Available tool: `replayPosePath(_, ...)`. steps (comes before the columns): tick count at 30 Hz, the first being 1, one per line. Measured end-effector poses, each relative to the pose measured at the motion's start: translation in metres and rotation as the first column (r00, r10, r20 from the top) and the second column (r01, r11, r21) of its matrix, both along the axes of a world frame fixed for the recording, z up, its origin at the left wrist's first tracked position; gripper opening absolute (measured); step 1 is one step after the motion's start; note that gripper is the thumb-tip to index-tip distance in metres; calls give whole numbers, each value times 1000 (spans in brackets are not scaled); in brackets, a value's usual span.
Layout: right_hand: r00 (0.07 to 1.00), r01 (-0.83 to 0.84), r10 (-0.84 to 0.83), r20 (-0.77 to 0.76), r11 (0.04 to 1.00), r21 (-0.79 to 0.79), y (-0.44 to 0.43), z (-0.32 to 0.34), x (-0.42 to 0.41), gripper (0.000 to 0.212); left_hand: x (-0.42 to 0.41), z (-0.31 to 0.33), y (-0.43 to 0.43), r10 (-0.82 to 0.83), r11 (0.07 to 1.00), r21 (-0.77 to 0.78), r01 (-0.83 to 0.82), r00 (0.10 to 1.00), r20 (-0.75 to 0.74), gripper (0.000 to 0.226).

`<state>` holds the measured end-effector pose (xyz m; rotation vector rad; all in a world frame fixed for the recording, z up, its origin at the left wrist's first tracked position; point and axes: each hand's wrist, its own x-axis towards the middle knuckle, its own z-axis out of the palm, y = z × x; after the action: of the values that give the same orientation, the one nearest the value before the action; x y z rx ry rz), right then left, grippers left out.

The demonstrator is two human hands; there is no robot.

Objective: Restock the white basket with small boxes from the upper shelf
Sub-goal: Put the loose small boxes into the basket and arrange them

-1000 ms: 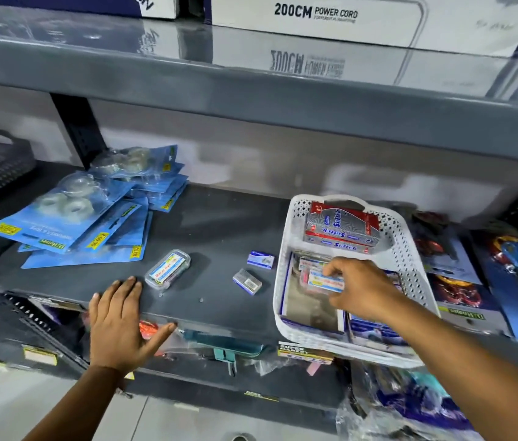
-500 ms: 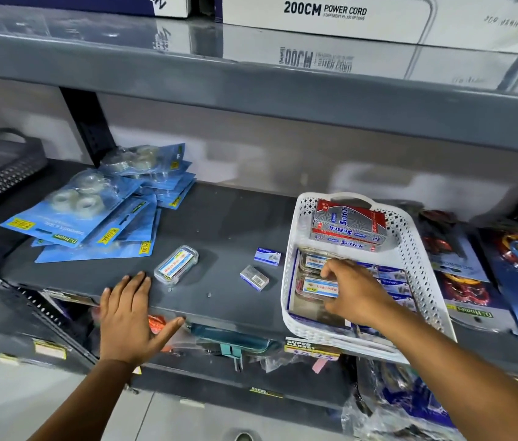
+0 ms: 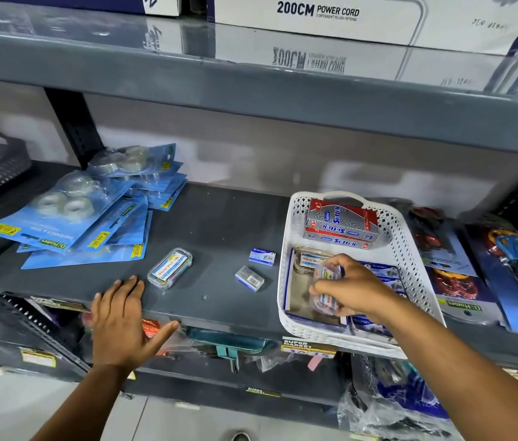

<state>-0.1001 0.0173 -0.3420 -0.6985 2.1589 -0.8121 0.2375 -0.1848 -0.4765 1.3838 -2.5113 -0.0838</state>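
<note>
Your right hand (image 3: 351,286) is inside the white basket (image 3: 416,249), over its front half, fingers curled and pinching a small clear plastic box (image 3: 327,275) with a printed label. A second clear box sits just under that hand, partly hidden; you cannot tell whether the fingers touch it too. More clear boxes lie flat on the basket floor at its left side, and blue-and-white flat packs line the basket's front right. A red and silver Softek box (image 3: 341,224) rests across the back of the basket, just under its handle.

Your left hand (image 3: 124,319) lies palm down on the front edge of the grey shelf (image 3: 219,218), well left of the basket. Fingers are straight and close together, thumb spread out to the right; it grips nothing.

Left of the basket, loose on the shelf: a small blue-and-white box (image 3: 262,256) nearest the basket wall, a small grey box (image 3: 249,278) just in front of it, and a clear labelled case (image 3: 170,268) further left, near your left fingertips. Far left of the basket is a fanned pile of blue tape blister packs (image 3: 70,218). Right of the basket, touching or just beside its wall, lie carded scissors packs (image 3: 512,259). Above the basket, the upper shelf carries a white power cord carton (image 3: 330,14).
</note>
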Motion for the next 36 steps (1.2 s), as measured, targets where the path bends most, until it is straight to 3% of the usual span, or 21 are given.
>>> replayPosePath(5, 982, 112, -112, -153, 994, -4, -11, -9, 6, 60, 1, 2, 2, -3, 1000, -5, 3, 1000, 1, 104)
replayPosePath(9, 956, 36, -21, -293, 998, 47, -19, -23, 10, 34, 0, 2, 2, -7, 1000, -1, 7, 1000, 5, 104)
replayPosePath(11, 938, -16, 48, -343, 995, 95, -20, -26, 9, 21, 0, 3, 2, -5, 1000, 3, 5, 1000, 6, 104)
replayPosePath(13, 916, -75, 135, -379, 983, 168, -17, -24, 6, 22, 1, 2, 1, -3, 1000, 4, 3, 1000, 6, 104)
replayPosePath(19, 669, -456, 614, -419, 784, 422, -5, -6, -1, 56, 2, -1, 0, -7, 1000, 3, 7, 1000, 4, 103)
replayPosePath(25, 554, -266, 554, -621, 825, 498, -6, -15, -1, 53, 2, -1, 0, -4, 1000, -7, 5, 1000, 9, 103)
replayPosePath(29, 527, -196, 460, -715, 884, 424, -9, -23, 1, 58, 0, 1, 1, -4, 1000, -17, 4, 1000, 7, 104)
replayPosePath(34, 513, -244, 487, -707, 872, 423, -11, -17, 3, 51, 0, 2, 2, -10, 1000, -17, 9, 1000, -17, 104)
replayPosePath(36, 557, -258, 506, -658, 859, 442, -12, -5, 3, 55, -1, 1, 3, -26, 1000, -14, 25, 1000, -17, 102)
